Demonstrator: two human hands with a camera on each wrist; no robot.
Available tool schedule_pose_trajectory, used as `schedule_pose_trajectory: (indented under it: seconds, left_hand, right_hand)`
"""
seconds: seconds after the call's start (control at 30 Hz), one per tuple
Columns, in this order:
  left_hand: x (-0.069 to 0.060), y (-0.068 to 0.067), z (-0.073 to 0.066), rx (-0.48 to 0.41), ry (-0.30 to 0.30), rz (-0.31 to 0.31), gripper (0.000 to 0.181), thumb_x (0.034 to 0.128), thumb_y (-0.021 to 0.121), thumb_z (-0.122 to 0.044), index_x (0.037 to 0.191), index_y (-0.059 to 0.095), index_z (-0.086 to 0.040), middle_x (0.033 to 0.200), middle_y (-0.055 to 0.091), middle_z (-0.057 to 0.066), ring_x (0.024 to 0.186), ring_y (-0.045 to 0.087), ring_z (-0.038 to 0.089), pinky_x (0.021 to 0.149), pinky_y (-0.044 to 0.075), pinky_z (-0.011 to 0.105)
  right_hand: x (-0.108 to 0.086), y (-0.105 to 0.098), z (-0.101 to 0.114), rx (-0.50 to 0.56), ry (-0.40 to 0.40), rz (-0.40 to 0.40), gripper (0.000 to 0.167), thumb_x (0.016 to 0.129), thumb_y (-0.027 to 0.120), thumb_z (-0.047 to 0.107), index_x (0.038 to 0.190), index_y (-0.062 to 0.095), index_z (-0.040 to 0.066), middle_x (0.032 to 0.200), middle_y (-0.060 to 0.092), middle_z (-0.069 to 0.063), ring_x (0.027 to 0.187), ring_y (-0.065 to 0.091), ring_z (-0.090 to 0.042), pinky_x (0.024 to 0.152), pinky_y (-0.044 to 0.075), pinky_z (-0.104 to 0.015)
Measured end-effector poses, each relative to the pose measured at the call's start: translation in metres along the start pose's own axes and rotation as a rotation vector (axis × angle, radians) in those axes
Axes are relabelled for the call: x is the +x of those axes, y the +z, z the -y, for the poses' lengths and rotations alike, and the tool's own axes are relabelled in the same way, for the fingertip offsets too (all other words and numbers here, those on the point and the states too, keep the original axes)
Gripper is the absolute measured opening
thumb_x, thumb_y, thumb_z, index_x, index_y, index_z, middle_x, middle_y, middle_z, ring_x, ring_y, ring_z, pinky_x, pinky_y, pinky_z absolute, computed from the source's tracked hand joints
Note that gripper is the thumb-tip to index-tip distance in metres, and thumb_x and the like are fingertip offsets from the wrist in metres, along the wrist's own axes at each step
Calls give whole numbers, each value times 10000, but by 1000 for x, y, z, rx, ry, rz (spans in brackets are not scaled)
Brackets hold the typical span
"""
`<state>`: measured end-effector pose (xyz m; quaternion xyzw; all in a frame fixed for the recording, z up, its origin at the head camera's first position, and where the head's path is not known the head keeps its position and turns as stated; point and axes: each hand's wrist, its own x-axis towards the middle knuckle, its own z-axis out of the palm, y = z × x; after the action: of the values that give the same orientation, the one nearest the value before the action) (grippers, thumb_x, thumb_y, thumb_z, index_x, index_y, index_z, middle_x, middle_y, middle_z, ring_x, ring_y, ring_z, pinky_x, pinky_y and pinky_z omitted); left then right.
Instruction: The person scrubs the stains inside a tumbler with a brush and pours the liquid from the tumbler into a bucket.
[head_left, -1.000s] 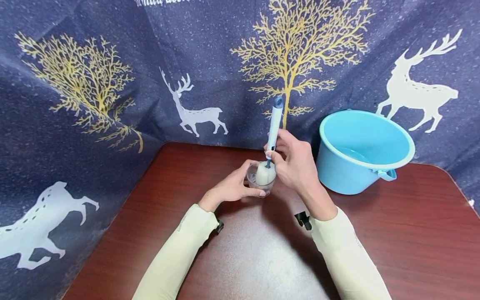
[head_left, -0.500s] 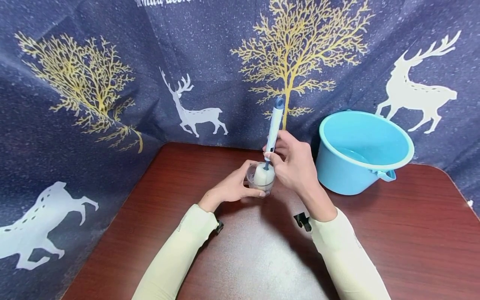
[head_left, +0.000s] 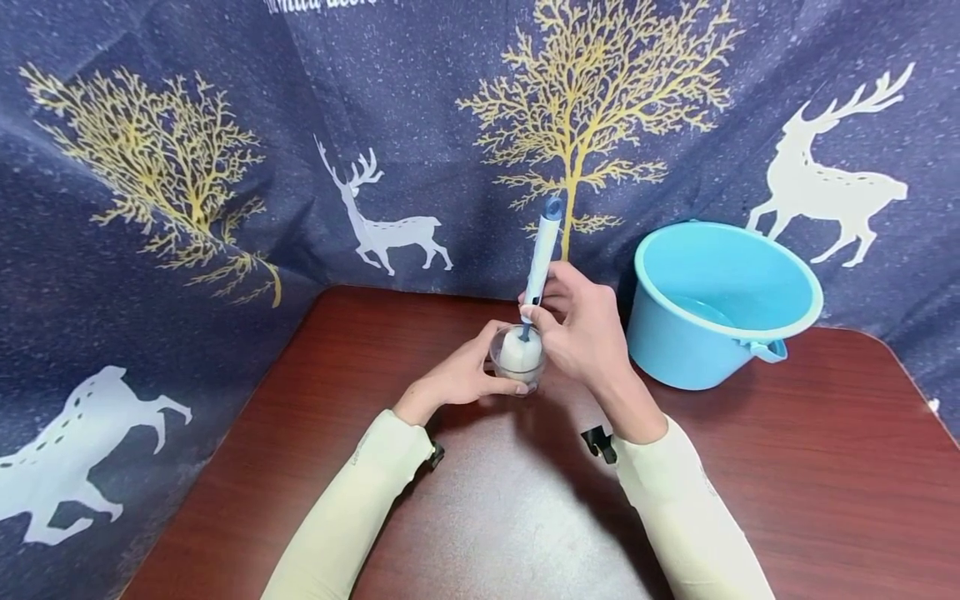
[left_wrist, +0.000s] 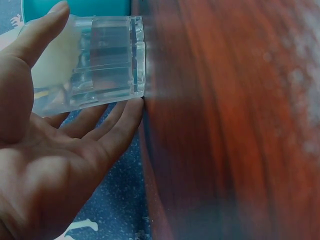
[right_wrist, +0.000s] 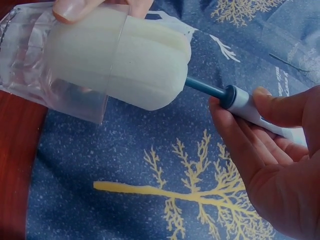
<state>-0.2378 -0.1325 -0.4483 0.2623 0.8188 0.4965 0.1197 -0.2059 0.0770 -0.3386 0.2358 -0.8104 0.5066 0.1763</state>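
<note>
A clear cup (left_wrist: 111,62) stands upright on the table, and my left hand (head_left: 459,372) grips its side with thumb and fingers around it. Partly inside the cup is a white sponge head (right_wrist: 145,62) on a dark blue stem, its upper part above the rim in the right wrist view. My right hand (head_left: 588,329) pinches the lower end of the light blue handle (head_left: 542,254), which leans slightly to the right at the top. The sponge's lower end shows only through the cup wall.
A light blue bucket (head_left: 678,346) with a side handle stands at the back right of the reddish-brown table (head_left: 360,333). Behind the table hangs a dark blue cloth (head_left: 465,50) printed with deer and golden trees.
The brush head has shifted from the cup's right side toward its left and middle, and the right hand with the handle has moved slightly left. The left hand still grips the cup.
</note>
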Motion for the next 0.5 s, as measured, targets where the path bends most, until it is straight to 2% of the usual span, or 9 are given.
schedule_pose_trajectory:
  seconds: [0.5]
  left_hand:
    - [-1, 0, -1, -34, 9, -1, 801, 865, 916, -210, 1464, 386, -184, 1374, 591, 30, 1251, 605, 154, 1057, 534, 358]
  right_hand:
    - [4, 7, 0, 50, 17, -23, 264, 934, 747, -48, 1154, 675, 79, 958, 781, -46, 890, 790, -161, 815, 621, -386]
